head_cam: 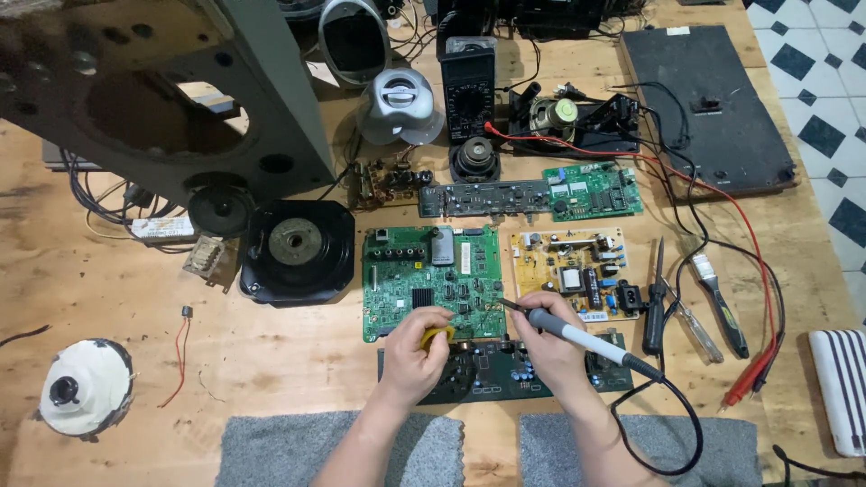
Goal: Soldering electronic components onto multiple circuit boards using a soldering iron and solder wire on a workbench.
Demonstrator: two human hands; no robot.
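Observation:
My right hand (544, 335) holds a soldering iron (577, 338) with a grey and white grip; its tip touches the lower right corner of a green circuit board (431, 280). My left hand (417, 350) pinches a small yellow object (438, 335) at that board's lower edge. Both hands rest over a dark circuit board (492, 372) lying just below the green one. A black cable (672, 424) runs from the iron's handle down to the table's near edge.
A yellow power board (566, 271) lies right of the green one, with screwdrivers and a brush (719, 302) beyond. Red probe leads (756, 370), a multimeter (468, 86), speakers (296, 248), a grey speaker panel (144, 99) and two grey mats (298, 449) are on the wooden table (271, 361).

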